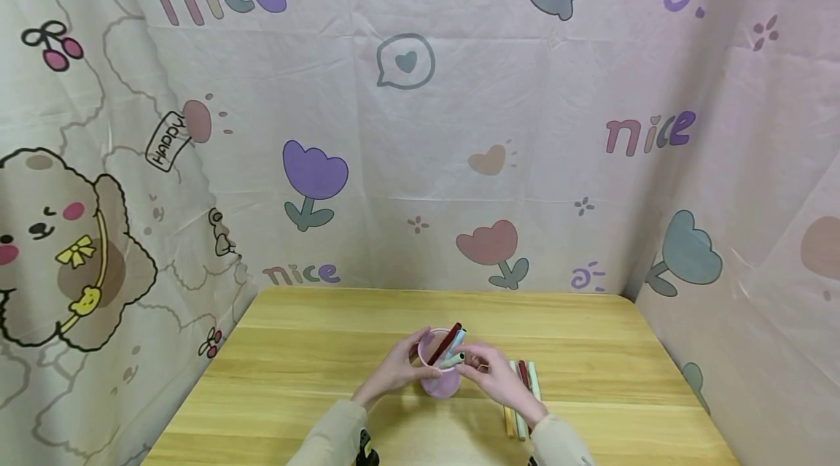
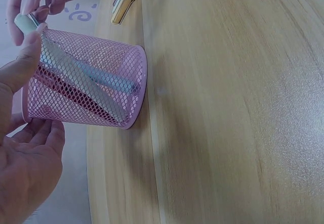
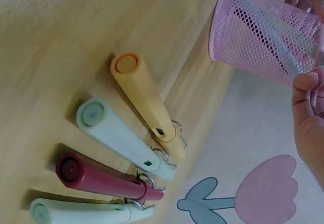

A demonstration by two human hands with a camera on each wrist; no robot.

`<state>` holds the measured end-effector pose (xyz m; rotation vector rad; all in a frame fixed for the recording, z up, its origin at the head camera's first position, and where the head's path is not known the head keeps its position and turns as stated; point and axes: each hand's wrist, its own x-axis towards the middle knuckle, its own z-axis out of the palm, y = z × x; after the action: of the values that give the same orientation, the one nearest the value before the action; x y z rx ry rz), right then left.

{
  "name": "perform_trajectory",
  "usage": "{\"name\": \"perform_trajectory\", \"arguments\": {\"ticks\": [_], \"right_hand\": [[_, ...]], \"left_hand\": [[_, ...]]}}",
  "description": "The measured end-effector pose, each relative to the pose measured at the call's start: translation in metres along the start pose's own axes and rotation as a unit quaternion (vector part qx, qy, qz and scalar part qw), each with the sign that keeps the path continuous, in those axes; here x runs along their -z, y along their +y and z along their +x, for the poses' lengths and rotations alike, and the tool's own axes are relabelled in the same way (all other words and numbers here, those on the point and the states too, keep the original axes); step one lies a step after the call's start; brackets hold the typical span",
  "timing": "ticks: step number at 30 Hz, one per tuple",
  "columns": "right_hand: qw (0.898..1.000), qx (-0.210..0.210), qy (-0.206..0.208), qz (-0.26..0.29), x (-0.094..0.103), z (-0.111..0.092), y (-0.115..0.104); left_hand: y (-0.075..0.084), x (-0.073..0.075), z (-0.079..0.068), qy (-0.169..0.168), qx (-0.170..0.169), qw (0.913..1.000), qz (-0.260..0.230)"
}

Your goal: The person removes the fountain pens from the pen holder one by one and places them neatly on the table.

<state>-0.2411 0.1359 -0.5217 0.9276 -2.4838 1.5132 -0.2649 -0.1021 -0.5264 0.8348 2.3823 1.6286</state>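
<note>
Pens are leaning inside the pink mesh cup (image 1: 438, 371) standing on the wooden surface (image 1: 308, 378). Left hand (image 1: 394, 371) is cupping its side; right hand (image 1: 495, 378) fingers are pinching a pale green pen (image 1: 453, 359) at the rim, four pens (image 3: 121, 153) lying nearby.

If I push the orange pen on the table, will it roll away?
Probably a little. The orange pen looks round and smooth, so it may roll, but its metal clip would likely catch the table. It looks stiff and light.
</note>
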Motion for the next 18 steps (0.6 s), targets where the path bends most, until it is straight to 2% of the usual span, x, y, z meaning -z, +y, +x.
{"name": "perform_trajectory", "arguments": {"ticks": [9, 13, 18], "right_hand": [[0.999, -0.044, -0.007, -0.007, -0.0015, 0.0016, -0.0015], [0.999, -0.047, -0.005, -0.01, -0.0012, 0.0018, -0.0038], [0.999, -0.049, 0.017, 0.001, 0.0004, 0.0003, -0.0072]], "left_hand": [[-0.0014, -0.0002, 0.0012, 0.0, -0.001, 1.0, -0.003], [-0.0007, -0.0001, 0.0007, 0.0, 0.002, 1.0, -0.001], [0.0005, 0.0001, -0.0005, -0.001, 0.008, 1.0, 0.001]]}}
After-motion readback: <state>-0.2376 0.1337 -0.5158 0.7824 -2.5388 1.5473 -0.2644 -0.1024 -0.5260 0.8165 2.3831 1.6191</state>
